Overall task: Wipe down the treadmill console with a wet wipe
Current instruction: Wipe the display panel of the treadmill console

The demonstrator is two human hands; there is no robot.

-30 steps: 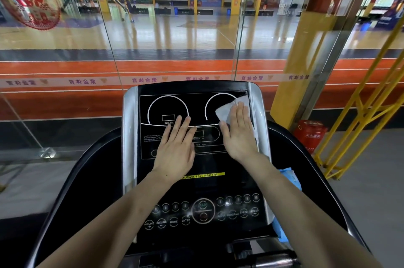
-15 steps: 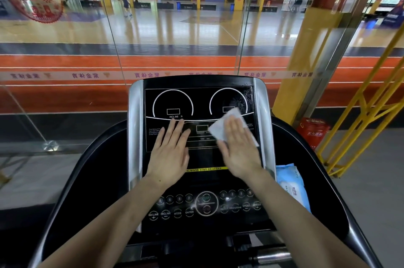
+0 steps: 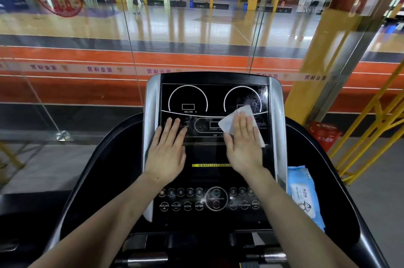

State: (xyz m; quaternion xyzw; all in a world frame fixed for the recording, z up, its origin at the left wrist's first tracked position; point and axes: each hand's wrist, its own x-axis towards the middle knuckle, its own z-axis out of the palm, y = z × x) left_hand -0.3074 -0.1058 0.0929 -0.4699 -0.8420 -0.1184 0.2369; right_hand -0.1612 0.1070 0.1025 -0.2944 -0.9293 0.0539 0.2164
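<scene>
The black treadmill console [image 3: 209, 97] with silver side trims stands in front of me, its glossy display panel above a row of round buttons. My right hand [image 3: 243, 145] lies flat on a white wet wipe [image 3: 229, 122], pressing it against the right middle of the display. The wipe's corners stick out above and to the right of the fingers. My left hand [image 3: 167, 149] rests flat and empty on the left side of the panel, fingers slightly spread.
A blue pack of wet wipes [image 3: 305, 195] lies in the tray right of the console. A glass wall [image 3: 87, 49] rises just behind the treadmill. Yellow railings [image 3: 371, 127] and a red bin [image 3: 324, 136] stand to the right. Black handlebars curve around both sides.
My right hand has slid the wipe down from the right dial toward the middle of the display. My left hand has shifted slightly left on the panel.
</scene>
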